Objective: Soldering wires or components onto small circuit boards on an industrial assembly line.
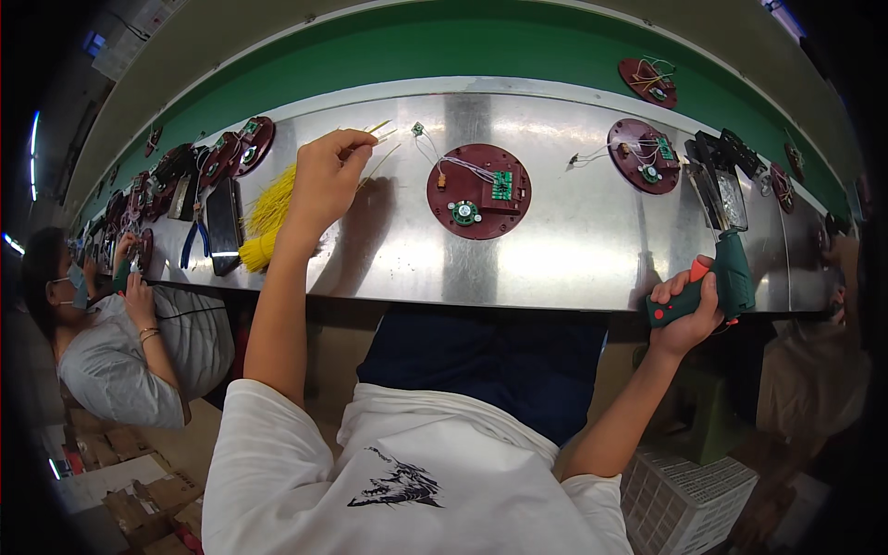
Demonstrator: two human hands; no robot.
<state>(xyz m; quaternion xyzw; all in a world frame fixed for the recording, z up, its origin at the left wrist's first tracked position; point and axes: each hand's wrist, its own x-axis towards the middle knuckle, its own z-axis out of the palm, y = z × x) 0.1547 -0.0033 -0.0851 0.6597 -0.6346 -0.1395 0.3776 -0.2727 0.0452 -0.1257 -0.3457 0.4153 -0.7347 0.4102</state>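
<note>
Above the left part of the metal bench, my left hand [331, 176] is closed in a pinch on thin yellow strands [381, 126], their ends sticking out past my fingertips. A thick bundle of the same yellow strands [270, 208] lies beside my left wrist. My right hand [686, 310] grips a green pistol-shaped tool [735, 275] with an orange-red trigger, at the bench's front edge. Between my hands a dark red round disc [472, 222] lies flat, carrying a green circuit board [502, 186], a round green-rimmed part [464, 213] and white wires leading to a small loose board [418, 129].
Another wired red disc [638, 139] lies at the right, beside black parts and hand tools [721, 180]. One more disc [647, 83] rests on the green back strip. Blue-handled pliers [195, 239] and a black flat device [223, 227] lie left. A co-worker [139, 324] sits there.
</note>
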